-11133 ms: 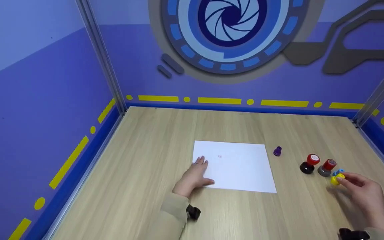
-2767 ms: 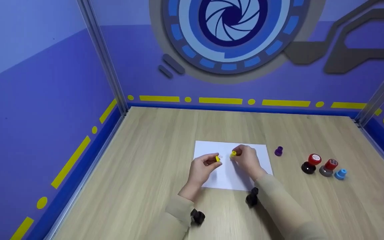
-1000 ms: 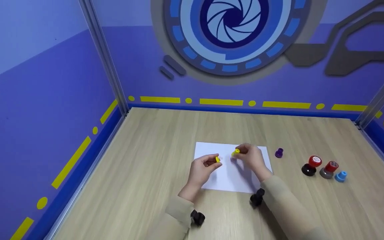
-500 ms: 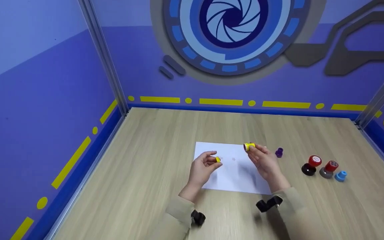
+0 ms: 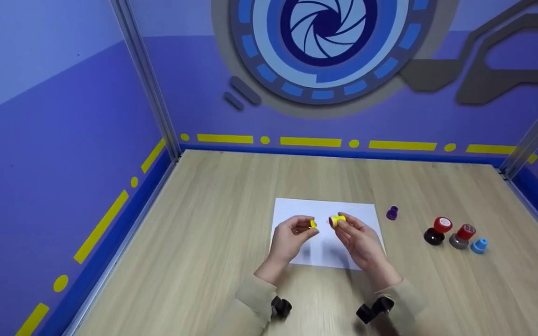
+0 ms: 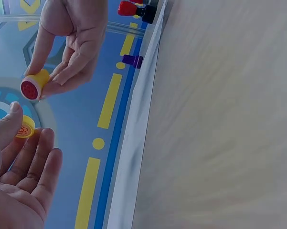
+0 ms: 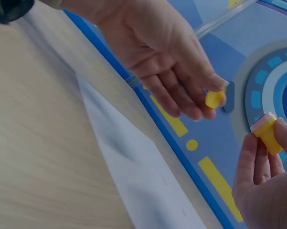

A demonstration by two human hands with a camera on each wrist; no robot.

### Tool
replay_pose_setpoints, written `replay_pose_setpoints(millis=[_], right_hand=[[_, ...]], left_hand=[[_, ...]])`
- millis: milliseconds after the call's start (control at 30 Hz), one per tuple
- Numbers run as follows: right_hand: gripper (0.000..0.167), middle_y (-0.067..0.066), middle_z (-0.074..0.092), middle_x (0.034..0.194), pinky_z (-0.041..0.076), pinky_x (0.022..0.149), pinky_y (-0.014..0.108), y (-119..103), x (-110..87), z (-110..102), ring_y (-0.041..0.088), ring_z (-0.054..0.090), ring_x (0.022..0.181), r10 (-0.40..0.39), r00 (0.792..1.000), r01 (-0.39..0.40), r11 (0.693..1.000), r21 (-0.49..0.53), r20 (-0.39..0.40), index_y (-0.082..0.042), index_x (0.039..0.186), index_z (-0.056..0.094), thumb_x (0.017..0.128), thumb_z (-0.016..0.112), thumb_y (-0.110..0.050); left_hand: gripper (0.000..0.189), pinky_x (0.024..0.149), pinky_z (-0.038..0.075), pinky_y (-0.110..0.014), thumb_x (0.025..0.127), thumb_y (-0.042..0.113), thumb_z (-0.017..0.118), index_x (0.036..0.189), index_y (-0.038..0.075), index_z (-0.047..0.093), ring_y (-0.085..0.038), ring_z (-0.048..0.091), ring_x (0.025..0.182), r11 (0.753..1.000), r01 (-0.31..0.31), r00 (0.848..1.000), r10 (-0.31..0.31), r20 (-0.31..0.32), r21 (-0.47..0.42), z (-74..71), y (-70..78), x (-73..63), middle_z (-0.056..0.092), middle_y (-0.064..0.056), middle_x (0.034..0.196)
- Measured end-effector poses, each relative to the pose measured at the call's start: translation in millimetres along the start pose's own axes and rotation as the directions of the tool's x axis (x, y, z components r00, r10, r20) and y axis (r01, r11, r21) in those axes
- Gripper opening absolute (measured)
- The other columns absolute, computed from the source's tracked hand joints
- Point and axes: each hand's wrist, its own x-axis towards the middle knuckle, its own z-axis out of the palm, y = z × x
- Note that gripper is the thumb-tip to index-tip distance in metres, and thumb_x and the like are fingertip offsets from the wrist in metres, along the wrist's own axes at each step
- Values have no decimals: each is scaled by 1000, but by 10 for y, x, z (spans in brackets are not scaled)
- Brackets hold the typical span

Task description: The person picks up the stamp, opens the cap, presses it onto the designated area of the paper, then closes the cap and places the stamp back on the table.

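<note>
Above the white paper (image 5: 325, 254), my right hand (image 5: 362, 242) pinches a small yellow stamp (image 5: 338, 220) on its side. Its red stamping face (image 6: 30, 90) points toward my left hand (image 5: 290, 240). Between thumb and fingers, that left hand holds the stamp's yellow cap (image 5: 313, 224), whose inside shows a red flower-like pattern in the left wrist view. A narrow gap separates cap and stamp. Faint small marks (image 7: 184, 212) lie on the paper, seen in the right wrist view.
A purple stamp (image 5: 392, 213) stands right of the paper. Farther right are a red-and-black stamp (image 5: 438, 231), a red-and-grey stamp (image 5: 462, 236) and a light blue stamp (image 5: 479, 246). Walls border the wooden table (image 5: 222, 200) at the back and both sides.
The yellow stamp was taken from the right-hand group and uncapped. My right hand pressed it on the paper, lifted it, tipped it sideways and brought it left toward the cap. A second mark appeared.
</note>
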Motion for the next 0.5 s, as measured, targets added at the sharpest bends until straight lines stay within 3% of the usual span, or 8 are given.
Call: replay_pose_setpoints(millis=[200, 500], right_hand=[[26, -1, 75, 103, 61, 91, 22, 142, -54, 75, 10, 74, 99, -80, 996, 75, 990, -116, -40, 4, 125, 61, 100, 62, 1], [23, 1, 71, 107, 61, 91, 22, 222, -85, 122, 10, 72, 100, -86, 995, 76, 983, -165, -55, 5, 121, 63, 98, 65, 2]], left_hand=[[27, 84, 60, -21, 88, 13, 82, 113, 8, 76, -10, 72, 94, 1000, 5, 1000, -5, 26, 11, 31, 6, -36, 78, -8, 103], [29, 80, 60, -18, 89, 14, 81, 114, 3, 75, -9, 72, 91, 1000, -9, 999, 8, 47, 20, 58, 12, -55, 79, -9, 102]])
